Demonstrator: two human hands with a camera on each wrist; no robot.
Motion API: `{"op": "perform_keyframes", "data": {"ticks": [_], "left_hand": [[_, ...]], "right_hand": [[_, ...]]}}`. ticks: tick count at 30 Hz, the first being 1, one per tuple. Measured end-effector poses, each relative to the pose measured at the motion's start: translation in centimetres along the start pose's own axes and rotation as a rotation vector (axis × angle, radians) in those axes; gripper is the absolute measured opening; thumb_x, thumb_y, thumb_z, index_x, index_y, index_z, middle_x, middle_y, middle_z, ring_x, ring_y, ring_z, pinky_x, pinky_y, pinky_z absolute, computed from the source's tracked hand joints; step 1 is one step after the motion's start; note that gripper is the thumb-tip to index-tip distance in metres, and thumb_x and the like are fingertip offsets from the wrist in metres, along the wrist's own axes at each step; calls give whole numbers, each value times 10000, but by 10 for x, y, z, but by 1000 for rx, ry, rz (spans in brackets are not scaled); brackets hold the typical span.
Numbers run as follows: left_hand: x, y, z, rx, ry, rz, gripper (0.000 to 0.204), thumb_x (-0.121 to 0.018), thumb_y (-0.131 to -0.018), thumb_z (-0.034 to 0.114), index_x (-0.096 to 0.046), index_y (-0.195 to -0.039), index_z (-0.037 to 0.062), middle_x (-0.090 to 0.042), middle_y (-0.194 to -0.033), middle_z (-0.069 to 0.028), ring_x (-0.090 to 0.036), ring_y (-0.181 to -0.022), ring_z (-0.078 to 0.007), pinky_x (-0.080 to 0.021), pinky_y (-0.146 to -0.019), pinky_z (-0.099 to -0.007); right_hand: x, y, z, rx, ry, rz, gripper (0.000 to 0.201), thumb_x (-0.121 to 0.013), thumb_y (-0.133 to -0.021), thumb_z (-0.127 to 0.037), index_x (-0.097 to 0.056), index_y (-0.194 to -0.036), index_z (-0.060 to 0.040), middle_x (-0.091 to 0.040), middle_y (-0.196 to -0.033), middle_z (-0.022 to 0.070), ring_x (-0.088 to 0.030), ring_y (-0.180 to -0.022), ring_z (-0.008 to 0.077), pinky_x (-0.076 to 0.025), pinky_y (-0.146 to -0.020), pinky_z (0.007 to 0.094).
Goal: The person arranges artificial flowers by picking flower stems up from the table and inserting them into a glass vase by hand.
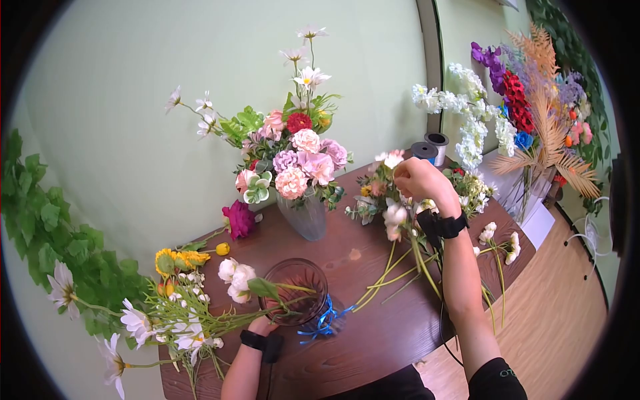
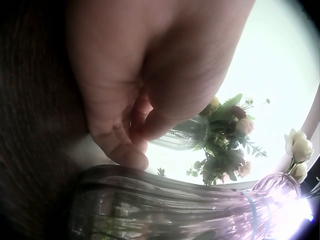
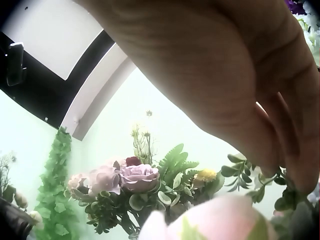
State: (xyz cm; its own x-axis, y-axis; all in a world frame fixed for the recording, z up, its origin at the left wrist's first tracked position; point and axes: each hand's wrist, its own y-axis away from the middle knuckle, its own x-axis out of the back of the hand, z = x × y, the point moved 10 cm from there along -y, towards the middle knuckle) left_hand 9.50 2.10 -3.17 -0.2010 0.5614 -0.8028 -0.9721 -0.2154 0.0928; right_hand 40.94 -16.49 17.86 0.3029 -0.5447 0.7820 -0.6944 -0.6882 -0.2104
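A ribbed glass vase with a blue ribbon tied round it stands near the table's front. White flowers lean out over its rim to the left. My left hand is low beside this vase, its fingers loosely bent; in the left wrist view the fingertips are right at the glass. My right hand reaches down into a pile of loose flowers on the right, fingers bent. In the right wrist view its fingers overlap a leafy green sprig; I cannot tell whether they grip it.
A frosted vase holding a full mixed bouquet stands behind. Daisies, yellow sunflowers and a magenta flower lie at left. Wire spools and tall flowers are at back right. Stems cross the table.
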Motion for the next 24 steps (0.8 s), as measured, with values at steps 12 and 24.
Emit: {"op": "perform_keyframes", "data": {"ticks": [12,24], "left_hand": [[9,28,7,94,-481,472,526,-318,-1081,339,-277,-1548,101,-343,-1581,-71,-360,-1441,-215,-302,-1205,-386],[31,21,2,81,-357,334,516,-276,-1082,326,-299,-1526,64,-358,-1559,-96,-365,-1426,-231,-307,-1193,-391]], "right_hand": [[-87,49,-35,493,63,-474,229,-706,-815,-234,-748,-918,-33,-723,-773,70,-693,-690,183,-536,-622,310],[-187,88,-76,910,241,-283,141,-782,-433,-322,-680,-524,-292,-599,-701,-8,-609,-675,249,-429,-530,411]]}}
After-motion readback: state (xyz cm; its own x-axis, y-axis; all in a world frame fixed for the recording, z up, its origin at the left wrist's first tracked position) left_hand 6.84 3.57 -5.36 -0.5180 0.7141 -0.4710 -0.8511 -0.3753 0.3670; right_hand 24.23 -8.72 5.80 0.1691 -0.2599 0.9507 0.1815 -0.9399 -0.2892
